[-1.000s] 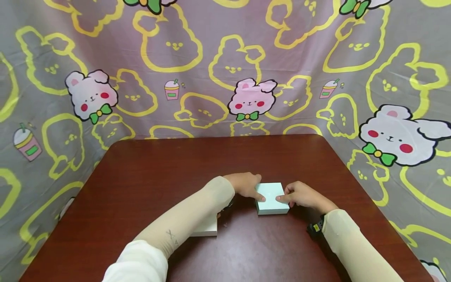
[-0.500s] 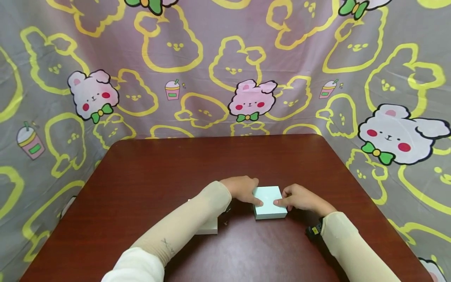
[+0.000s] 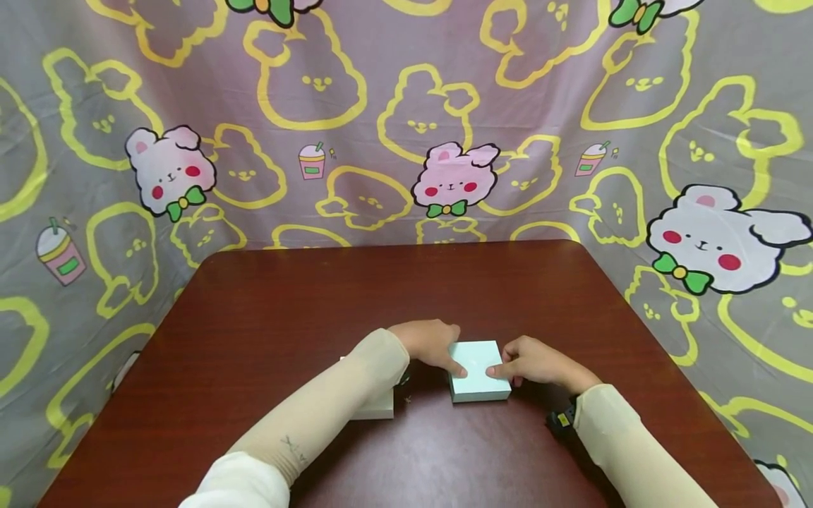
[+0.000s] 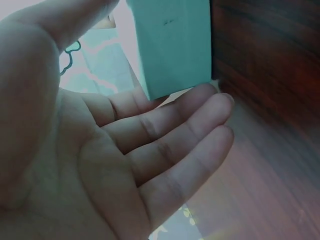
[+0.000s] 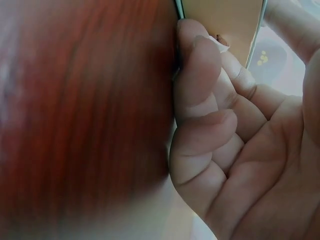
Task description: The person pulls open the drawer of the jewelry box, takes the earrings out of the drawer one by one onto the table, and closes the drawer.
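Note:
A flat, square, pale mint box (image 3: 476, 367) lies on the brown table between both hands. My left hand (image 3: 427, 344) holds its left side, thumb on the top face and fingers along the far left edge. In the left wrist view, the fingers (image 4: 165, 145) extend beside a mint wall of the box. From the right, my right hand (image 3: 540, 363) grips the box with its thumb on top and its fingers curled low at the side. Up close in the right wrist view, a tan cardboard face (image 5: 225, 22) framed by thin mint edges shows beside those curled fingertips.
A white, box-like object (image 3: 377, 407) lies on the table (image 3: 305, 296), partly hidden under the left forearm. A small dark speck sits just right of it. Behind the table hangs a patterned curtain (image 3: 381, 106). A black device (image 3: 562, 420) is strapped at the right wrist.
Both hands have moved the mint box slightly toward the person and to the left. Their hold on it looks the same throughout.

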`<action>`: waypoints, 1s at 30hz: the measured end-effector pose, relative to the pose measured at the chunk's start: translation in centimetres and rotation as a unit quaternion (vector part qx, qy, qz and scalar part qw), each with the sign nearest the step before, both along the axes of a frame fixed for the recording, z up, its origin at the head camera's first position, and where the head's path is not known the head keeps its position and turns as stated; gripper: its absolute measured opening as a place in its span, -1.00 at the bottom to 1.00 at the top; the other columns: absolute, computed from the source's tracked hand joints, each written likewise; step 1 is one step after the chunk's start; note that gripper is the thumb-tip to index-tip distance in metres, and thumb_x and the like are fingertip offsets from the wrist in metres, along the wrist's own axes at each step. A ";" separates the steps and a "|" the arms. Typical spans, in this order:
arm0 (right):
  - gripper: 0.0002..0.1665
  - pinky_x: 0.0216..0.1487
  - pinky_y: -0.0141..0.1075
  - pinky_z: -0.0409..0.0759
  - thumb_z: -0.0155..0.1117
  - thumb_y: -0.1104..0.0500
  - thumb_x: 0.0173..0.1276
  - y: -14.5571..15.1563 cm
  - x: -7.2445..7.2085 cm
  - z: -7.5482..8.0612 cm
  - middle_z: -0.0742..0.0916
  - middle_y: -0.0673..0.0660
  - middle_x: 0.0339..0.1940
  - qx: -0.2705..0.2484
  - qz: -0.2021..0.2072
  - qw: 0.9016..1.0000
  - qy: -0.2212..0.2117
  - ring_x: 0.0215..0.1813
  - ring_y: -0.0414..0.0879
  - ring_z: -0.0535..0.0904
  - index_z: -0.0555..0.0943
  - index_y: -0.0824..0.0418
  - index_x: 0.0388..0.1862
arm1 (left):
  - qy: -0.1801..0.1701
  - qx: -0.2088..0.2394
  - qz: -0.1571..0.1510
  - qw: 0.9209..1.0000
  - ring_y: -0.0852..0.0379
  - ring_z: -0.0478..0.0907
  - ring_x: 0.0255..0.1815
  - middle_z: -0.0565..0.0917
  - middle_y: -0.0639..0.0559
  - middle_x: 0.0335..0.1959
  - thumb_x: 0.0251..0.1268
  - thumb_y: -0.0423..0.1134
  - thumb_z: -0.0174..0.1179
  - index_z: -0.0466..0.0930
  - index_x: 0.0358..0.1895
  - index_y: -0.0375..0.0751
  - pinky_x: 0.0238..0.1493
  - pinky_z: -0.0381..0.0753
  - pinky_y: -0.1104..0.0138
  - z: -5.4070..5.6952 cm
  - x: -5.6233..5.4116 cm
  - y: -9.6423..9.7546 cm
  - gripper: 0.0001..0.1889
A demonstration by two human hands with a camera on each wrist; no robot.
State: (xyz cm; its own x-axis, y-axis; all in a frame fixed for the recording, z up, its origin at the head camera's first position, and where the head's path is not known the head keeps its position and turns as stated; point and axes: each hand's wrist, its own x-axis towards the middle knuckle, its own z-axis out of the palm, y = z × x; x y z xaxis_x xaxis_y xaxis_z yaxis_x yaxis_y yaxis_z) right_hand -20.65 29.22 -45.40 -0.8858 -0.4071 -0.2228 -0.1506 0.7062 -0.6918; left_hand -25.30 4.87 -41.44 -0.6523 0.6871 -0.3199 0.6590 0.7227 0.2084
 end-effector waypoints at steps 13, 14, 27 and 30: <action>-0.42 -0.60 -0.29 0.35 0.39 -0.24 0.20 -1.2 0.4 -0.6 0.63 0.03 -0.70 0.000 0.038 0.999 -0.005 -0.61 -0.06 0.54 0.52 0.20 -0.67 | -0.032 0.030 0.007 0.999 0.23 0.52 -0.31 0.57 0.17 -0.33 0.00 0.32 0.36 0.51 -0.06 -0.12 -0.21 0.48 0.29 -0.7 0.8 -1.5 -0.36; -0.42 -0.59 -0.29 0.36 0.39 -0.24 0.20 -1.3 0.5 -0.6 0.64 0.02 -0.69 0.000 0.041 0.999 -0.006 -0.60 -0.06 0.56 0.53 0.19 -0.67 | -0.035 0.034 0.010 0.999 0.23 0.52 -0.32 0.56 0.17 -0.34 0.00 0.31 0.37 0.51 -0.08 -0.11 -0.23 0.48 0.29 -0.7 0.8 -1.6 -0.38; -0.43 -0.56 -0.25 0.41 0.40 -0.22 0.20 -1.7 0.4 0.2 0.64 0.03 -0.70 0.004 0.050 0.999 0.003 -0.60 -0.05 0.58 0.52 0.20 -0.67 | -0.034 0.047 0.007 0.998 0.23 0.51 -0.35 0.55 0.20 -0.35 0.02 0.31 0.35 0.52 -0.07 -0.06 -0.26 0.48 0.31 -0.3 0.8 -1.9 -0.41; -0.44 -0.57 -0.25 0.42 0.40 -0.22 0.19 -1.7 0.4 0.3 0.62 0.04 -0.70 0.004 0.052 0.999 0.007 -0.60 -0.06 0.58 0.51 0.18 -0.68 | -0.030 0.056 0.000 0.998 0.24 0.51 -0.33 0.56 0.21 -0.33 0.03 0.34 0.33 0.52 -0.05 -0.04 -0.25 0.47 0.32 -0.3 0.7 -2.0 -0.40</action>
State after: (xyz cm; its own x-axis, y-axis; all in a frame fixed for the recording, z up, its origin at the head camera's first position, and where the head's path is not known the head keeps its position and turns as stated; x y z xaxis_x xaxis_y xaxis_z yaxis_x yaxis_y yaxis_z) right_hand -20.28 27.56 -45.06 -0.8412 -0.4959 -0.2155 -0.2330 0.6921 -0.6832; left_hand -24.55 2.92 -41.75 -0.6343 0.7207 -0.2797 0.6425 0.6927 0.3278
